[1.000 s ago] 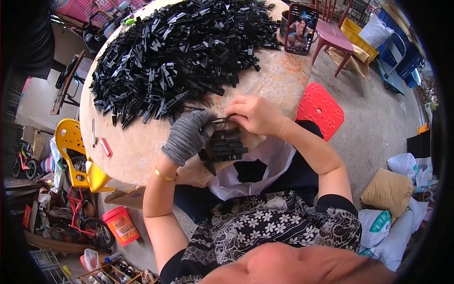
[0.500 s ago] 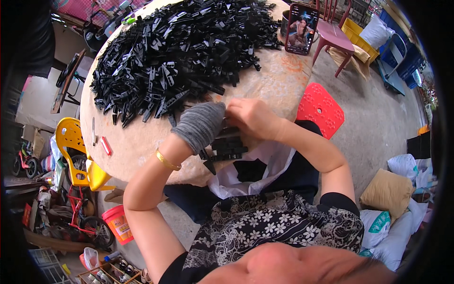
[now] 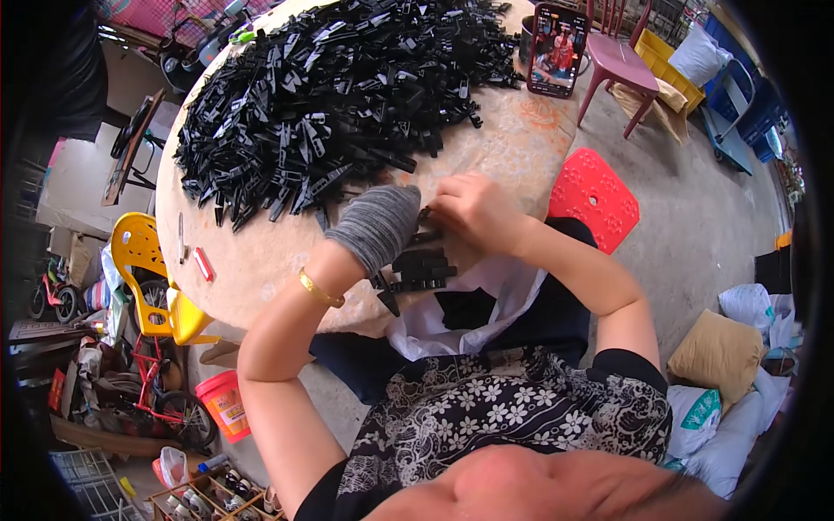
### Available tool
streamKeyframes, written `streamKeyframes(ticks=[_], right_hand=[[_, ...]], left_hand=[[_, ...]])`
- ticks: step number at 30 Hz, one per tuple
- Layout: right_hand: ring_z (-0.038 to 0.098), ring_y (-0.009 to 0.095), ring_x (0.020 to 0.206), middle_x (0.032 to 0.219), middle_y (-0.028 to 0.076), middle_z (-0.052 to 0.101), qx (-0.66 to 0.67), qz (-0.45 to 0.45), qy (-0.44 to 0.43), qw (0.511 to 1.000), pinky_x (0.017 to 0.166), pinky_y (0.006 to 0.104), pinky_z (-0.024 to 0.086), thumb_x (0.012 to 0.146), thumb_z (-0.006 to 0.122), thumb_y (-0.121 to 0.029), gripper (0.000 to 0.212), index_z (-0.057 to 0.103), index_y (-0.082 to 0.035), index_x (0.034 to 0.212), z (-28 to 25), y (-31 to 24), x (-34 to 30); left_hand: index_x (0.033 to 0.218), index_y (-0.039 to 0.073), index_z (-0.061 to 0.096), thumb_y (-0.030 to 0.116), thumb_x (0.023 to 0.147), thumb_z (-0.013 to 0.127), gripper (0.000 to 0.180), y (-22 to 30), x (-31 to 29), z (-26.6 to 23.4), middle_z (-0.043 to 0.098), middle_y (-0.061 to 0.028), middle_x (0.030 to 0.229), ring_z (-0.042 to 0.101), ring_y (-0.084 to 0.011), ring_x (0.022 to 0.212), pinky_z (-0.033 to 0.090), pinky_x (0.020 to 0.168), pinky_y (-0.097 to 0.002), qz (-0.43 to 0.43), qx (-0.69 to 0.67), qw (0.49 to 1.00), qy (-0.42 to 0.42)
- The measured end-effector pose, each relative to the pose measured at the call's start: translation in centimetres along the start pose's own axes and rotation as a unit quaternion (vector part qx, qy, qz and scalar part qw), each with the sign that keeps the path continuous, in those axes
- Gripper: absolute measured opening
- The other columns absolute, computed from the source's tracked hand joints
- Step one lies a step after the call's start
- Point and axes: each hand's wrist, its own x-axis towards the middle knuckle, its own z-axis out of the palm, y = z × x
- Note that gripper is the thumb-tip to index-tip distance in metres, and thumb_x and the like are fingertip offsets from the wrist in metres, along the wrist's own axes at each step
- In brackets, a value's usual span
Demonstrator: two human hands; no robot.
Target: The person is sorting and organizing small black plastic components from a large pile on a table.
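Observation:
My left hand (image 3: 378,224), covered by a grey knitted glove or sleeve, is curled over the near side of the table; its fingertips are hidden. Close beside it, my right hand (image 3: 473,211) is bare, its fingers bent in a pinch at a small black plastic piece (image 3: 426,214) between the hands. What the left hand grips does not show. Just below the hands, several black plastic pieces (image 3: 421,269) lie stacked at the table's edge, above an open white plastic bag (image 3: 512,306) on my lap. A large heap of black clip-like plastic pieces (image 3: 287,113) covers the table's far part.
The round table (image 3: 252,282) has a beige cover. A phone (image 3: 556,52) stands upright at the far right. A red cutter-like tool (image 3: 203,264) and a thin metal rod (image 3: 182,238) lie at left. A red stool (image 3: 594,201) and a yellow chair (image 3: 139,252) flank the table.
My right fingers have shifted slightly up and right, and a dark piece shows more plainly between the hands. The whole view has shifted a little. The phone's picture differs.

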Motion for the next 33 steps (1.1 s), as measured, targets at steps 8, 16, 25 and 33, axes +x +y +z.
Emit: streamKeyframes(ticks=[8,16,25,33], right_hand=[[0.06,0.029,0.078,0.08,0.009,0.06,0.1,0.035,-0.012,0.994,0.07,0.0373,0.047,0.075,0.068,-0.011,0.012,0.064,-0.003,0.083,0.3,0.1,0.6],[0.064,0.02,0.084,0.089,0.013,0.066,0.315,0.158,-0.108,0.93,0.073,0.0335,0.049,0.079,0.073,-0.018,0.032,0.059,0.001,0.1,0.8,-0.2,3.1],[0.061,0.028,0.069,0.075,0.011,0.063,0.267,0.077,-0.145,0.949,0.062,0.0373,0.047,0.074,0.075,-0.023,0.021,0.067,-0.004,0.075,-0.1,-0.4,2.3],[0.061,0.024,0.079,0.078,0.008,0.063,0.072,-0.096,-0.105,0.987,0.067,0.0366,0.048,0.08,0.068,-0.029,0.022,0.064,-0.007,0.079,2.2,-6.8,5.6]], left_hand=[[0.102,0.004,0.061,0.018,0.077,0.072,0.03,-2.6,-1.1,1.8,0.065,-0.0165,0.077,0.065,-0.0335,0.078,0.051,0.07,-0.0391,0.005,-0.135,0.988,0.073],[0.146,0.008,0.02,0.007,0.075,0.066,0.085,-3.0,-2.6,5.1,0.061,-0.0182,0.106,0.061,-0.0336,0.097,0.049,0.085,-0.0401,0.048,-0.34,0.93,0.131],[0.113,0.008,0.063,0.008,0.076,0.07,0.038,-5.9,-4.5,1.1,0.057,-0.0093,0.092,0.059,-0.0197,0.081,0.05,0.065,-0.0286,0.052,-0.235,0.934,0.265],[0.097,0.012,0.07,0.01,0.071,0.069,0.026,-8.9,-3.0,4.8,0.057,-0.013,0.096,0.057,-0.0322,0.089,0.048,0.077,-0.0399,-0.055,-0.126,0.962,0.235]])
